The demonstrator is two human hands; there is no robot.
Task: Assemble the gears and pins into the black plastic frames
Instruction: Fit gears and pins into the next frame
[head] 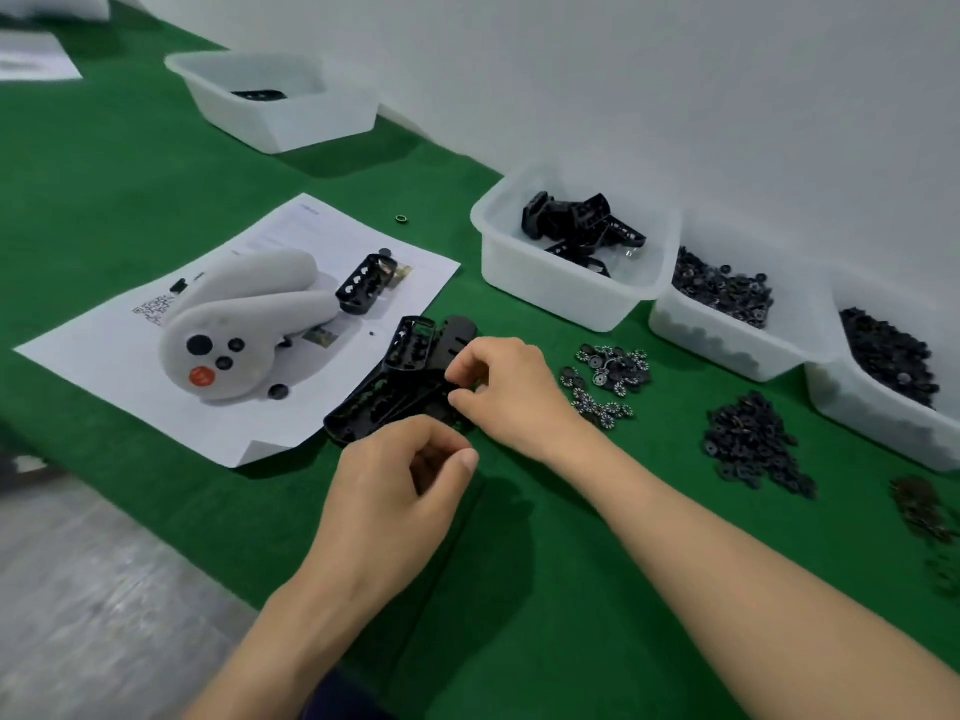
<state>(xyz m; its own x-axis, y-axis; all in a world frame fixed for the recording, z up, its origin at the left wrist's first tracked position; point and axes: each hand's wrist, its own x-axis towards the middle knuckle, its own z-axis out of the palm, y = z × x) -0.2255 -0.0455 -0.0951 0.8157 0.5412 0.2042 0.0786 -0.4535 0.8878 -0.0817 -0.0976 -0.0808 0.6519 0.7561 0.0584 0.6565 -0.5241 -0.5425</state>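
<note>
Free: bare green mat lay open in the near centre, between the forearms. A wide strip ran between the paper sheet and the far tub, with a small ring in it.

Blocked, left: a white controller lay on the sheet, with one black frame just beside it.

Centre: the frame cluster, with the left hand and right hand at its near side.

Right: loose gears and a black pile, a bare lane between them. Three tubs stood side by side along the wall.

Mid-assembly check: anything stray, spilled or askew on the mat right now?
One small ring lies alone on the green mat, beyond the paper sheet, far from the gear piles and bins. It looks strayed. Nothing else stands out.
</note>
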